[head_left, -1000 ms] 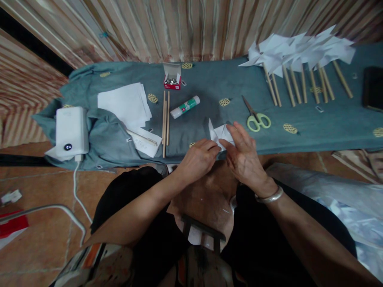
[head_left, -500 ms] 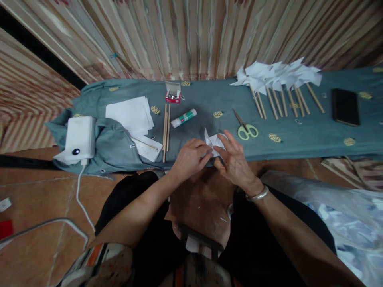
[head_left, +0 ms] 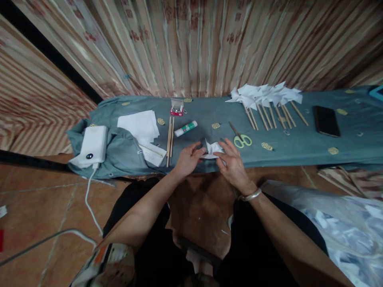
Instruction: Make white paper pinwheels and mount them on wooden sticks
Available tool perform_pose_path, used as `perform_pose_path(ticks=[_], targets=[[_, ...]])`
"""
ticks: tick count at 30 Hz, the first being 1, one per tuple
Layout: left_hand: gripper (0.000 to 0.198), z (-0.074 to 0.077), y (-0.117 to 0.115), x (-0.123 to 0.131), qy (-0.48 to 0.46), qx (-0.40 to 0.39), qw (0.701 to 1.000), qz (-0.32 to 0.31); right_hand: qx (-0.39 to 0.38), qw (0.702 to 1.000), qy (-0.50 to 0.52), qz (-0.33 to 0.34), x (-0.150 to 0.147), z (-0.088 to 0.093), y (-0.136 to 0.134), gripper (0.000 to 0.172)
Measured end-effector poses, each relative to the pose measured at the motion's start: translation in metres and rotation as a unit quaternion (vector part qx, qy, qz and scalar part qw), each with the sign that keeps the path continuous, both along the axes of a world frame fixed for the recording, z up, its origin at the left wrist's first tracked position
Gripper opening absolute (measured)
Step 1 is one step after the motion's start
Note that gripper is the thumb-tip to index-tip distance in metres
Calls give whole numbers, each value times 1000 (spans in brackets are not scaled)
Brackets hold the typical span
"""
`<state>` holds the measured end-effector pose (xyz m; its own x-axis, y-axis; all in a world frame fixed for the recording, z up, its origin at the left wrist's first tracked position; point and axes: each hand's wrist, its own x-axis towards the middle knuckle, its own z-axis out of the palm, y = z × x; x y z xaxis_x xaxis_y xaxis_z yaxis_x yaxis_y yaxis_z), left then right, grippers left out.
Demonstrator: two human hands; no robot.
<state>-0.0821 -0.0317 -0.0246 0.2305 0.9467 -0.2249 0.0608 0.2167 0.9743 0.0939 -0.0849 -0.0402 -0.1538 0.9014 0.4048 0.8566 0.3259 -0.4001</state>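
A white paper pinwheel [head_left: 213, 149] with raised, folded blades is between my two hands at the front edge of the cloth-covered table. My left hand [head_left: 188, 159] pinches its left corner with thumb and fingers. On the opposite side, my right hand [head_left: 234, 164] grips the paper, its fingers curled around the right edge. Just beyond my right hand lie scissors [head_left: 242, 140] with light green handles. A glue stick [head_left: 186, 128] rests past my left hand, beside thin wooden sticks [head_left: 170, 141].
Finished pinwheels on sticks [head_left: 266, 97] lie overlapped at the back right, near a black phone [head_left: 326, 120]. To the left are white paper sheets [head_left: 140, 125], a small red box of metal pins [head_left: 176, 108] and a white power bank [head_left: 94, 145] with a cable. A plastic bag [head_left: 338, 223] stands lower right.
My left hand has shifted from the pinwheel's middle to its left corner, so more of the paper shows. The camera view has tilted upward, showing more curtain.
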Motion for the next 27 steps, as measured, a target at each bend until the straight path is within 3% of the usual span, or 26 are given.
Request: perform_pose_path(ticks=[3,5,13,19,27], targets=[[33,3,-7,8,-153,-125,980,4,18,999,33,-3,-3,6,-2,29],[32,7,-11,12,-214,-157,964,-3,32,999,33,0,-6,12,-4,30],[40,18,-8,17,-260,-120,957,49,62,997,-39,27,-10,27,-10,36],[43,22,-8,19,-279,-104,954,20,73,996,-43,27,-9,38,-13,38],[43,21,-6,25,-260,-57,963,41,36,999,-9,12,-11,53,-20,38]])
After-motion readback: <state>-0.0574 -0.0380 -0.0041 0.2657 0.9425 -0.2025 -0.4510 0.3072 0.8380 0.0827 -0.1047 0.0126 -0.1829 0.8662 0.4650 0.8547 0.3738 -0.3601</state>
